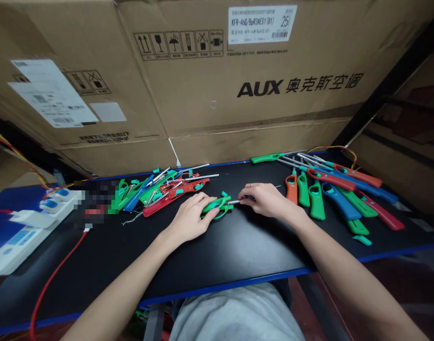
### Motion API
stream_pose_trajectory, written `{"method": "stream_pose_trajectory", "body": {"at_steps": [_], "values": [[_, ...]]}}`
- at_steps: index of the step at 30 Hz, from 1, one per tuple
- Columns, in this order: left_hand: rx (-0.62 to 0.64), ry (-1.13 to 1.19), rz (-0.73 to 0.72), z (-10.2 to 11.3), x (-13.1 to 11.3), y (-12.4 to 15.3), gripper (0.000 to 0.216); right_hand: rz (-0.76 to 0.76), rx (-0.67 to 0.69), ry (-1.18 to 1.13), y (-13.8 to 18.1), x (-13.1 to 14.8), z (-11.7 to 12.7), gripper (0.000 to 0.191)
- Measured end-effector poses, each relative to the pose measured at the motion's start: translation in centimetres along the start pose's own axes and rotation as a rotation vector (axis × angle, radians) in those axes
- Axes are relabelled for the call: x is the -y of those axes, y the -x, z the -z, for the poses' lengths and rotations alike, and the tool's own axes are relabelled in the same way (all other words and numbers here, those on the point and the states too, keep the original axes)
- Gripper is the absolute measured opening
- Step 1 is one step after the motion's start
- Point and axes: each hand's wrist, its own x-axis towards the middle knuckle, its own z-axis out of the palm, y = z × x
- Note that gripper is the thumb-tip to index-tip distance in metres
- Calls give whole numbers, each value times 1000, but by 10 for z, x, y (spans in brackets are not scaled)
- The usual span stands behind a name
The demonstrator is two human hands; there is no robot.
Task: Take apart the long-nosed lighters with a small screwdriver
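Note:
Under my left hand [192, 213] is a green lighter casing [217, 204] with an opening in its handle, its fingers curled over the near end and holding it on the black tabletop. My right hand [261, 199] is closed around a slim silver metal rod [234, 202] that meets the casing's right end. Something dark shows between those fingers; whether it belongs to the rod I cannot tell. A small teal piece [224, 193] sits at the casing's upper edge. Left of my left hand lies a pile of opened red, green and blue lighter parts, among them a red casing [189, 188].
Several long-necked lighters lie at the right, including an orange one [291, 188] and a blue one [341, 201]. A loose teal piece [362, 240] is near them. A white power strip [35, 232] with cables stands at the left. A large cardboard box [202, 118] closes off the back.

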Motion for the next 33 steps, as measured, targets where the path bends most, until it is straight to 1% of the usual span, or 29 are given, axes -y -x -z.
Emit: {"method": "stream_pose_trajectory", "body": {"at_steps": [6,14,22,28,33], "values": [[-27,103,39,1,3,0,40,9,-4,31,1,-1,-2,13],[-85,194,90,5,5,-5,41,-17,16,32,0,0,0,14],[-182,302,94,7,8,-7,42,-17,34,33,0,0,0,14],[-217,338,121,8,6,-8,43,-7,26,7,-1,1,0,12],[-238,461,154,8,4,-7,46,15,1,-56,-1,6,-4,9]]}}
